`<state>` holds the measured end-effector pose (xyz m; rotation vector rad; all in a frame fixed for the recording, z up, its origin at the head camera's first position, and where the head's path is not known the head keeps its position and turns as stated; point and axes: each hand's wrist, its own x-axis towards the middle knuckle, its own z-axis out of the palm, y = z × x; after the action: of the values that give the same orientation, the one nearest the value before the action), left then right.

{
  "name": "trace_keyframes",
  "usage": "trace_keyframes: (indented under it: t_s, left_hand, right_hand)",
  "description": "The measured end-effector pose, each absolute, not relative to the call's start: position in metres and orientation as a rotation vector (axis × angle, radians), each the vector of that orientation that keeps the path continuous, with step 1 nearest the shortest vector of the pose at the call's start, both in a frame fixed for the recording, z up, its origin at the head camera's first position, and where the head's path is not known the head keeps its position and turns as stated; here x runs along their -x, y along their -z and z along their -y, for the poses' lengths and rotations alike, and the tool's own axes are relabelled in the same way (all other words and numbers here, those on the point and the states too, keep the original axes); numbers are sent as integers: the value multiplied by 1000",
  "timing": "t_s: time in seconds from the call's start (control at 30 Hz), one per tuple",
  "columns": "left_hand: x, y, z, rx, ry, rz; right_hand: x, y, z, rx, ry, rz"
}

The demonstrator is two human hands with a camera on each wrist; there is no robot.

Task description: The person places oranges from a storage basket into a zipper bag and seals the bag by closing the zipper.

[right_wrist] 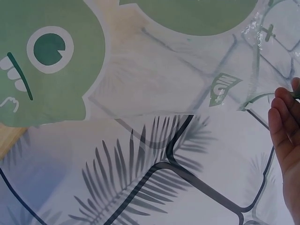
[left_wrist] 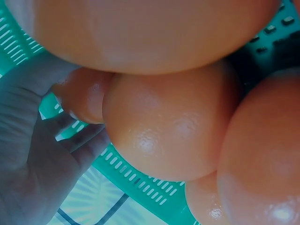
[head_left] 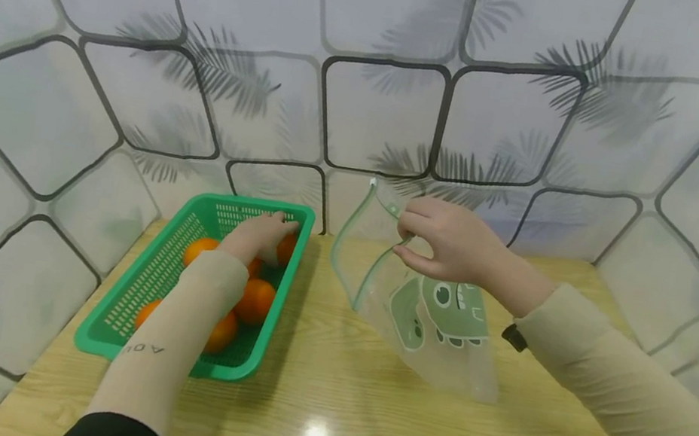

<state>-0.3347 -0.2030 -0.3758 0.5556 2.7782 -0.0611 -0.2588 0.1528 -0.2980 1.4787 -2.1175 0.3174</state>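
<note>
In the head view my left hand (head_left: 259,236) is down in the far right corner of a green plastic basket (head_left: 268,342). Its thumb and fingers curl about an orange (left_wrist: 86,96), also visible in the head view beside the fingers. More oranges (head_left: 255,301) lie nearer in the basket, and several fill the left wrist view close up. My right hand (head_left: 449,240) pinches the rim of a clear zip bag (head_left: 449,367) between thumb and fingers. The bag's mouth gapes toward the basket, edged by a green zip strip. Green cartoon dinosaurs are printed on its side.
Everything stands on a light wooden table (head_left: 323,382). Behind it and at both sides rises a pale covering (head_left: 379,116) with dark outlines and leaf prints. The basket takes up the left part of the table, the bag the right.
</note>
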Motion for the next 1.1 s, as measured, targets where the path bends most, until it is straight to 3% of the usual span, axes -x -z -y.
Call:
trace_keyframes:
  t_s: [0.33,1.1]
  left_hand:
    - [333,374,204,-441,-63,-2728]
    - [326,366,212,-580,-5,-2765]
  right_hand:
    - [258,296,-152,-1461,-297,2134]
    - [257,295,-148,-1449,-281,2185]
